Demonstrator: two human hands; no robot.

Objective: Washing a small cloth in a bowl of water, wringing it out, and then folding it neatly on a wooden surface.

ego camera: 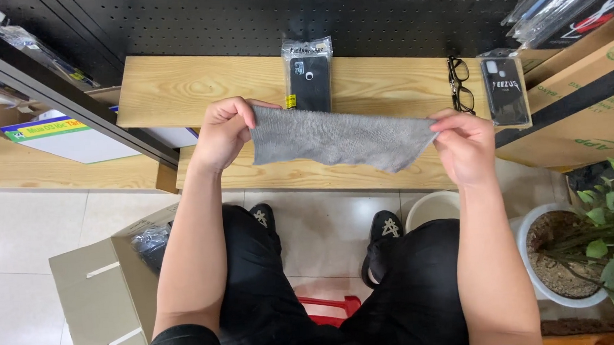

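You've got the grey cloth (343,138) stretched out between both hands, hanging in the air just above the front edge of the wooden worktop (179,92). Your left hand (221,131) is pinching the upper left corner, your right hand (464,145) is pinching the right end, so the cloth's long axis runs straight left to right across you, sagging a bit lower toward the right. Neither hand is nearer, both are already on it. Behind it sit a packaged black phone case (308,79), black glasses (460,83) and another packaged case (505,88).
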